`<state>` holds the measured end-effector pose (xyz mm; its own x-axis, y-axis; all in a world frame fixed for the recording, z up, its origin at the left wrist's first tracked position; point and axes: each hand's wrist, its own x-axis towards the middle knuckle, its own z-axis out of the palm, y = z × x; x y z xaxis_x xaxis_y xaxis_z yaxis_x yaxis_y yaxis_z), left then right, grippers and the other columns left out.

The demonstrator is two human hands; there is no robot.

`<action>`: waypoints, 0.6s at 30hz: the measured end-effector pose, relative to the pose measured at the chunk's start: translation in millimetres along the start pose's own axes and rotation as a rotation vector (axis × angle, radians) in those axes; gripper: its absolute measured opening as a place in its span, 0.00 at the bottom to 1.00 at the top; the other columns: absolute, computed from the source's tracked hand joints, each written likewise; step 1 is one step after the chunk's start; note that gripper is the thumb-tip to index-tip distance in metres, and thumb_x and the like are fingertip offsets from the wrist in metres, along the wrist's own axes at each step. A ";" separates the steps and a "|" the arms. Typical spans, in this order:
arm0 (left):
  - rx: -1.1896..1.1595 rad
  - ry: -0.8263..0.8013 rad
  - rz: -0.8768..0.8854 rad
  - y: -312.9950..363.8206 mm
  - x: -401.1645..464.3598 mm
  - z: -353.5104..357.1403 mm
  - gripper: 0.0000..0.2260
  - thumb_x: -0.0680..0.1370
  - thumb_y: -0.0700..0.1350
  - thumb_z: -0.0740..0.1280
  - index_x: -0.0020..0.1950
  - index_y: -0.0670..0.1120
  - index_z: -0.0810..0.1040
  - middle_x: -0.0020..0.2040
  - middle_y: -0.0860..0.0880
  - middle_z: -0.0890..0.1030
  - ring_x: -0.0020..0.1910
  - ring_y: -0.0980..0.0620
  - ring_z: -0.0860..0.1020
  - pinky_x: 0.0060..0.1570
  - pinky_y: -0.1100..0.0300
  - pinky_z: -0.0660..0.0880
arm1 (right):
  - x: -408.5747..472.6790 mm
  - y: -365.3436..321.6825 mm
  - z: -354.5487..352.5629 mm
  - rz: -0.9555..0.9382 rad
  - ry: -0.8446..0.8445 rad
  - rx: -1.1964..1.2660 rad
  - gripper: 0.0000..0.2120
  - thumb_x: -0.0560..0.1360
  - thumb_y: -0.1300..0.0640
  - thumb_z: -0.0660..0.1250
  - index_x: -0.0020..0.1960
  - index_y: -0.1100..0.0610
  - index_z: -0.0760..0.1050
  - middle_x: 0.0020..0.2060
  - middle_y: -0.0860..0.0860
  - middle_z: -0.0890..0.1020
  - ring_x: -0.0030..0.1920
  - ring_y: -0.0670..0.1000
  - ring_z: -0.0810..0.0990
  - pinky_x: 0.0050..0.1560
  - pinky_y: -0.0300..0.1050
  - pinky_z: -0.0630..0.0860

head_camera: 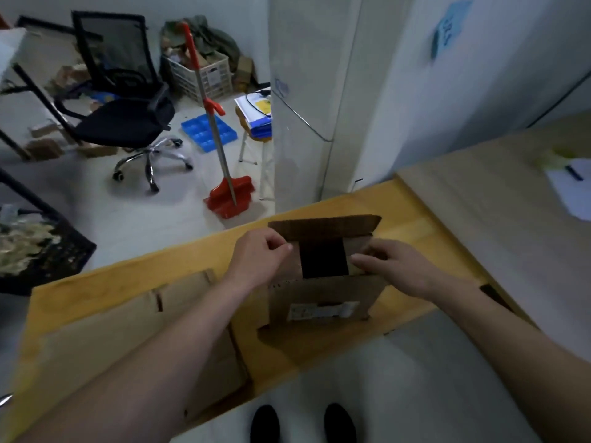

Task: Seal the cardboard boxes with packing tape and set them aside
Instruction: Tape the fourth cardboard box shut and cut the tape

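Box (323,282) of cardboard on yellow table (192,260), top partly open, far flap up, near flap with label hanging toward viewer | left hand (257,257) pinches left side flap | right hand (388,266) presses right side flap, fingers loosely bent | flattened cardboard (134,330) lies to left | red dustpan (230,193) on floor beyond

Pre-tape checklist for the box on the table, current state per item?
1. Box on table: ok.
2. Side flaps folded in: cannot tell, dark gap still shows between them.
3. Far flap and near flap closed: not ok, both open.
4. Left hand and right hand on the side flaps: ok.
5. Tape within reach: cannot tell, none in view.
6. Flattened cardboard apart from the box: ok.
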<state>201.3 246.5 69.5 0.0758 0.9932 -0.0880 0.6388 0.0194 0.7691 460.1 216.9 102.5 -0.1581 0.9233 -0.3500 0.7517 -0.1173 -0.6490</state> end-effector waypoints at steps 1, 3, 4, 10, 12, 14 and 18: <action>-0.032 -0.025 0.008 -8.2 2.5 -0.7 0.03 0.78 0.49 0.68 0.45 0.52 0.78 0.41 0.53 0.80 0.44 0.52 0.79 0.46 0.54 0.78 | -3.1 -1.2 1.4 -0.020 -0.042 0.075 0.23 0.69 0.28 0.65 0.50 0.46 0.79 0.44 0.43 0.81 0.46 0.46 0.79 0.45 0.42 0.72; -0.173 -0.092 -0.044 -24.8 3.4 -3.5 0.09 0.79 0.53 0.66 0.56 0.51 0.75 0.46 0.50 0.80 0.47 0.51 0.79 0.51 0.49 0.79 | -6.3 0.5 5.8 -0.013 -0.108 0.113 0.22 0.67 0.32 0.69 0.54 0.44 0.78 0.51 0.41 0.82 0.52 0.41 0.79 0.53 0.40 0.73; -0.259 -0.124 -0.084 -31.6 1.4 -5.2 0.16 0.79 0.56 0.65 0.62 0.50 0.71 0.48 0.48 0.80 0.48 0.50 0.80 0.53 0.48 0.78 | -7.3 4.8 10.0 0.000 -0.121 0.080 0.19 0.68 0.37 0.72 0.54 0.44 0.78 0.52 0.41 0.81 0.53 0.40 0.78 0.53 0.38 0.73; -0.378 -0.183 -0.171 -38.8 -2.4 -3.2 0.34 0.76 0.61 0.66 0.77 0.52 0.57 0.51 0.42 0.79 0.47 0.47 0.81 0.51 0.48 0.80 | -17.9 29.6 48.8 0.144 0.163 0.261 0.10 0.72 0.55 0.76 0.35 0.52 0.78 0.27 0.43 0.78 0.31 0.41 0.75 0.31 0.33 0.69; -0.254 -0.139 -0.141 -38.5 -0.3 0.8 0.23 0.77 0.61 0.64 0.65 0.48 0.72 0.48 0.43 0.80 0.44 0.48 0.80 0.49 0.45 0.79 | -18.8 30.9 60.6 0.190 0.275 0.235 0.10 0.70 0.54 0.78 0.39 0.54 0.77 0.35 0.47 0.78 0.35 0.45 0.75 0.32 0.36 0.71; -0.250 -0.100 -0.106 -39.6 -3.6 4.5 0.17 0.78 0.61 0.62 0.48 0.47 0.76 0.41 0.45 0.78 0.40 0.48 0.78 0.45 0.46 0.76 | -18.2 31.3 72.3 0.266 0.380 0.192 0.17 0.69 0.52 0.79 0.51 0.54 0.75 0.47 0.49 0.78 0.43 0.47 0.76 0.37 0.40 0.74; 0.066 -0.073 -0.074 -53.4 -20.6 24.5 0.15 0.78 0.58 0.64 0.42 0.47 0.78 0.44 0.48 0.73 0.43 0.51 0.72 0.47 0.55 0.73 | -18.5 35.6 93.8 0.341 0.372 0.452 0.48 0.69 0.54 0.78 0.79 0.41 0.51 0.72 0.50 0.66 0.64 0.53 0.72 0.54 0.48 0.78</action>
<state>184.3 222.2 14.7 0.0807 0.9784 -0.1902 0.6935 0.0819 0.7157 429.7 161.3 22.5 0.3321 0.8622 -0.3825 0.3658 -0.4915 -0.7904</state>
